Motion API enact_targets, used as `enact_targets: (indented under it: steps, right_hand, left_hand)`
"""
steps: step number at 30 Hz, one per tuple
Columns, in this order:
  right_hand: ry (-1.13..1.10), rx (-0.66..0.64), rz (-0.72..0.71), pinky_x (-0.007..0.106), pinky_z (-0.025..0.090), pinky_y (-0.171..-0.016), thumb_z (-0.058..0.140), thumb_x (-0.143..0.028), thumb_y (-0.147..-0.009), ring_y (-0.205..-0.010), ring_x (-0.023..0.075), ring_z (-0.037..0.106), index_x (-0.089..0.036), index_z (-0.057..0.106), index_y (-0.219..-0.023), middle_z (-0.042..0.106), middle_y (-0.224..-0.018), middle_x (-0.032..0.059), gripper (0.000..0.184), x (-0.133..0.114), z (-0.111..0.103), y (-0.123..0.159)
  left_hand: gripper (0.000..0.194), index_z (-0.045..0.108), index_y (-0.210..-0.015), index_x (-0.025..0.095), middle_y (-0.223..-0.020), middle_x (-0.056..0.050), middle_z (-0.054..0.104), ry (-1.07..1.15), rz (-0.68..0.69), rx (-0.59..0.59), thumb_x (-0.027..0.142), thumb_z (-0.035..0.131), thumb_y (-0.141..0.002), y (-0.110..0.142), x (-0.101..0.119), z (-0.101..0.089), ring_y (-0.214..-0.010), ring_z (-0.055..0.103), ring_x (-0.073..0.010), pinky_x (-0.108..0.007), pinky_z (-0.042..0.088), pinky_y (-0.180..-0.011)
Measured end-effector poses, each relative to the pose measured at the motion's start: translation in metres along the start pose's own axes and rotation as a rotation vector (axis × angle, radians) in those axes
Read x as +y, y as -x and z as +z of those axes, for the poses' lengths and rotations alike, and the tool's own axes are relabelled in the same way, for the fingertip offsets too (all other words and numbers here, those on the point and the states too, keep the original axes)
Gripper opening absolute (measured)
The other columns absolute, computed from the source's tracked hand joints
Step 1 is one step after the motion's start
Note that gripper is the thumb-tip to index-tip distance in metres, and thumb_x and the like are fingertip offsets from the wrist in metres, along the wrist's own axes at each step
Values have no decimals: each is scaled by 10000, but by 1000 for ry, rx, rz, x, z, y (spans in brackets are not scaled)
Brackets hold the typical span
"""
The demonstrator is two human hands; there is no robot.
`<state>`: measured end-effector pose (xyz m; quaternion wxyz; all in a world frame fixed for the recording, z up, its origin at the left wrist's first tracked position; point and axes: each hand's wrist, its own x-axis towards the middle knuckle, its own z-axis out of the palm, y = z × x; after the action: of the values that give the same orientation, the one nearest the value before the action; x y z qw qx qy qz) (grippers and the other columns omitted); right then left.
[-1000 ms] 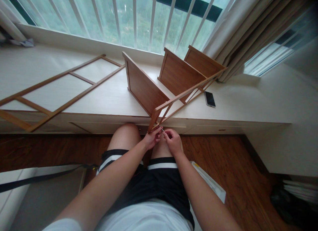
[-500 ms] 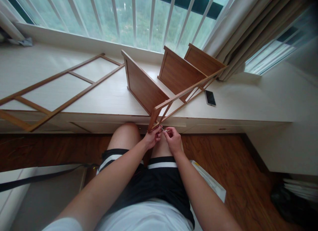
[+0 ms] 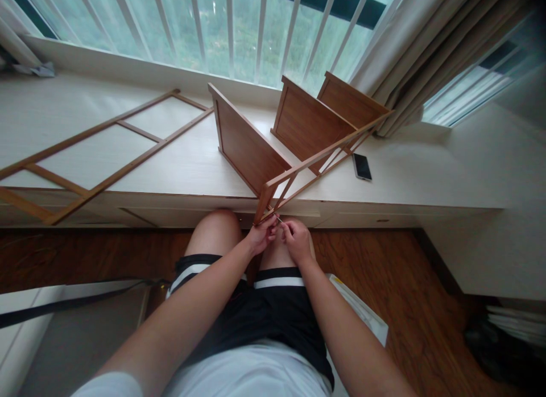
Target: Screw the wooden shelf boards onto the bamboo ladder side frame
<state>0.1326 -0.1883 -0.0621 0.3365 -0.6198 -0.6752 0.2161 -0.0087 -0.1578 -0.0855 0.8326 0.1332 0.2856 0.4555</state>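
Observation:
A brown wooden shelf frame (image 3: 313,158) leans over the ledge's front edge, its near corner above my knees. Three wooden panels stand tilted along it: a near panel (image 3: 249,149), a middle panel (image 3: 311,118) and a far panel (image 3: 354,98). My left hand (image 3: 263,235) is closed around the frame's near end, just under the corner. Close beside it, my right hand (image 3: 296,238) pinches a thin metal hex key (image 3: 279,219), whose tip points at the frame by my left fingertips. The contact point is too small to make out.
A second wooden ladder-like frame (image 3: 106,183) lies on the white ledge (image 3: 170,172) at left, overhanging its front edge. A phone (image 3: 362,167) lies right of the shelf. Behind are a barred window and a curtain (image 3: 409,61). A white flat item (image 3: 362,311) is beside my right thigh.
My right fingers have turned and closed in further around the hex key. My left hand and the shelf frame have stayed in place.

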Motion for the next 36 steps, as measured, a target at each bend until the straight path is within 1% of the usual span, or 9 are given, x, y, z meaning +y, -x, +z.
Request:
enact_targets:
  steps: [3,8,11,15,19,24,31,36]
  right_hand:
    - [-16,-53,23,282,417,-644,428,-403,-962,-605,179,580,-228,640,-784,620,-615,9,328,0,0,0]
    - [6,-26,-10,285,415,-671,444,-383,-951,-630,182,582,-225,632,-732,629,-627,17,329,-2,-1,-1]
    - [-11,-24,-8,282,420,-663,447,-382,-950,-615,176,580,-221,626,-727,622,-615,11,328,-4,-2,0]
    - [-49,-23,-1,281,436,-658,468,-394,-939,-640,177,598,-221,639,-780,643,-663,13,290,-4,-3,1]
    - [-73,-5,-17,285,448,-676,491,-390,-924,-670,179,611,-213,647,-853,655,-713,19,247,-5,-4,1]
    - [-95,27,0,289,466,-681,521,-399,-903,-714,183,624,-202,645,-912,687,-826,45,234,-6,-4,0]
    - [-122,66,5,273,461,-663,571,-381,-882,-683,164,606,-196,637,-950,678,-823,36,208,-5,-3,0]
    - [-121,106,40,276,473,-668,605,-388,-859,-679,167,609,-187,628,-998,661,-784,29,245,-1,0,-1]
  left_hand:
    - [353,643,-933,152,-696,50,463,-12,3,0,344,815,-691,1,0,1,-509,422,-17,-114,238,-368]
    - [371,645,-907,147,-687,53,466,-38,8,36,346,837,-660,2,0,4,-504,420,-15,-115,228,-367]
    - [341,637,-872,150,-681,52,469,-42,13,24,332,836,-663,2,0,4,-507,422,-16,-114,227,-369]
    - [323,641,-871,152,-661,57,458,-34,9,6,317,832,-669,0,-1,1,-506,423,-21,-115,229,-365]
    - [360,664,-920,141,-675,51,476,-17,1,33,302,843,-652,-2,-2,-2,-509,427,-20,-117,247,-363]
    - [360,677,-924,130,-650,51,467,-14,25,36,299,843,-653,-2,-2,-3,-510,428,-23,-121,251,-363]
    - [359,683,-954,132,-652,50,456,9,-2,20,276,838,-663,-2,-2,-4,-516,426,-21,-115,258,-369]
    - [354,689,-959,136,-682,46,466,14,-2,10,274,835,-668,-4,-3,-7,-525,425,-16,-113,263,-370]
